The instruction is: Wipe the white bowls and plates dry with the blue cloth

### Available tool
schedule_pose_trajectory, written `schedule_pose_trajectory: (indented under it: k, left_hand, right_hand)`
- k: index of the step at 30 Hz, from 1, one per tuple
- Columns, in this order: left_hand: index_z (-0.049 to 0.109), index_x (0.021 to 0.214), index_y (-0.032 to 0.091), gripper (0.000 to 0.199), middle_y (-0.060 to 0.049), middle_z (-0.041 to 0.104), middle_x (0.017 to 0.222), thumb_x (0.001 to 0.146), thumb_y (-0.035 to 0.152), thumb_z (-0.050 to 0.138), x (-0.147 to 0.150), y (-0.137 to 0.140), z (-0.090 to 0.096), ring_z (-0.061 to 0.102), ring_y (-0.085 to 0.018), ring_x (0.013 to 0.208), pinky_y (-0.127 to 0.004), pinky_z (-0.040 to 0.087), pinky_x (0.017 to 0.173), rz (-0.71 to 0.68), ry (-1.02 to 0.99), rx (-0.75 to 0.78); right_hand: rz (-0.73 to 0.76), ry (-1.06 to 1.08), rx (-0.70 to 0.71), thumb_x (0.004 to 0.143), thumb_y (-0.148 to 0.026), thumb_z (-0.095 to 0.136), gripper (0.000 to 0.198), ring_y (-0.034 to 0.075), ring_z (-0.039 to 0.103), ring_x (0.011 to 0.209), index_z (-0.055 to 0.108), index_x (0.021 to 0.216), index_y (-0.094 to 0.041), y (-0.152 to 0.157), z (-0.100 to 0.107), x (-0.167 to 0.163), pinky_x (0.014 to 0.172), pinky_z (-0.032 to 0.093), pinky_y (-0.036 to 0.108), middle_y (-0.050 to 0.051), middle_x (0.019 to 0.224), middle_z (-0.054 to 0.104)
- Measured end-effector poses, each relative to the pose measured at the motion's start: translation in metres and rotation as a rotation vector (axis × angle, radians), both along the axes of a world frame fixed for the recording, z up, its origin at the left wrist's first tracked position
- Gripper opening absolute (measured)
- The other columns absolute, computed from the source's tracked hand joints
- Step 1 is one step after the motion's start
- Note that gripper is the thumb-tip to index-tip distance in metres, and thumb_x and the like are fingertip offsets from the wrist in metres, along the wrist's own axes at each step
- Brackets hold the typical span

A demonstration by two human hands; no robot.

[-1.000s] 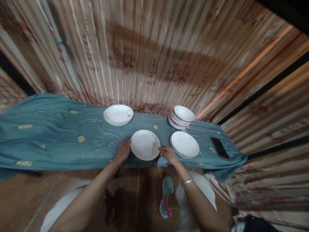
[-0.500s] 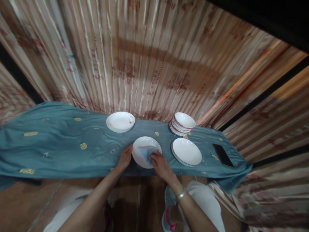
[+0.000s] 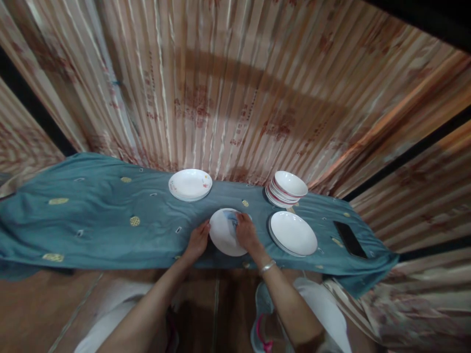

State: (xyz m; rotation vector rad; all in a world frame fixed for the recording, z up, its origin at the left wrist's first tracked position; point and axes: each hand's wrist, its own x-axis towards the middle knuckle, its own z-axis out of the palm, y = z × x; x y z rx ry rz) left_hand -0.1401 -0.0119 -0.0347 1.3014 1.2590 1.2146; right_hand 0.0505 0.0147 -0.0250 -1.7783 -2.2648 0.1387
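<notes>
A white plate (image 3: 225, 238) is held at the near middle of the cloth-covered table. My left hand (image 3: 199, 239) grips its left rim with the fingers closed, thumb side up. Over the plate's upper right part, my right hand (image 3: 246, 231) is closed on a light blue cloth (image 3: 231, 215) pressed against the surface. Most of the cloth is hidden under that hand. To the right of it lies a small stack of white plates (image 3: 293, 232).
Stacked bowls (image 3: 290, 185) with red bands stand at the back right. Plates with a floral rim (image 3: 190, 185) lie at the back left. A black phone (image 3: 349, 239) rests on the right of the teal tablecloth (image 3: 99, 215). A striped curtain (image 3: 221, 98) hangs behind.
My right hand has moved the cloth from the plate's lower right to its upper right. My left hand still holds the left rim. The whole view has shifted slightly.
</notes>
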Motion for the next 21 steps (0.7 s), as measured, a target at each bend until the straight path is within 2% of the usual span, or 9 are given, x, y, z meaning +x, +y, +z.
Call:
schedule_pose_trajectory:
  k: [5,9,12,18,21]
  left_hand:
    - [0.074,0.094,0.018,0.047,-0.012,0.075,0.109,0.074,0.058,0.058,0.001,0.003,-0.007,0.061,-0.035,0.116,-0.05,0.04,0.108,0.02,-0.084,-0.057]
    - [0.073,0.094,0.018,0.046,-0.013,0.074,0.109,0.072,0.056,0.061,0.002,0.004,-0.01,0.059,-0.035,0.119,-0.051,0.043,0.105,0.01,-0.163,-0.084]
    - [0.073,0.089,0.019,0.042,-0.012,0.075,0.103,0.071,0.056,0.063,0.002,0.004,-0.01,0.059,-0.034,0.119,-0.05,0.041,0.107,0.032,-0.165,-0.077]
    - [0.068,0.072,0.021,0.04,-0.011,0.074,0.083,0.074,0.059,0.057,0.004,0.004,-0.002,0.066,-0.033,0.095,-0.046,0.044,0.101,0.08,-0.058,-0.098]
    - [0.065,0.065,0.024,0.038,-0.009,0.072,0.076,0.075,0.06,0.057,0.005,0.003,0.002,0.065,-0.032,0.094,-0.042,0.044,0.101,0.118,-0.017,-0.093]
  right_hand:
    - [-0.027,0.068,-0.037,0.09,-0.008,0.042,0.04,0.025,0.056,0.116,0.058,0.126,-0.011,0.009,0.008,-0.028,0.104,0.041,0.038,0.018,0.127,0.06]
    - [0.053,0.23,-0.055,0.091,-0.013,0.043,0.039,0.025,0.053,0.121,0.057,0.128,-0.011,0.007,0.009,-0.048,0.108,0.04,0.04,0.017,0.13,0.059]
    - [0.106,0.332,-0.083,0.091,-0.013,0.044,0.039,0.024,0.052,0.123,0.058,0.127,-0.014,-0.001,0.009,-0.058,0.11,0.038,0.04,0.014,0.131,0.059]
    - [0.171,0.429,-0.165,0.089,-0.011,0.046,0.042,0.021,0.051,0.126,0.057,0.129,-0.016,-0.021,0.013,-0.064,0.111,0.038,0.038,0.012,0.135,0.058]
    - [0.202,0.474,-0.174,0.088,-0.01,0.046,0.042,0.02,0.052,0.126,0.058,0.128,-0.016,-0.032,0.015,-0.063,0.111,0.039,0.037,0.011,0.134,0.06]
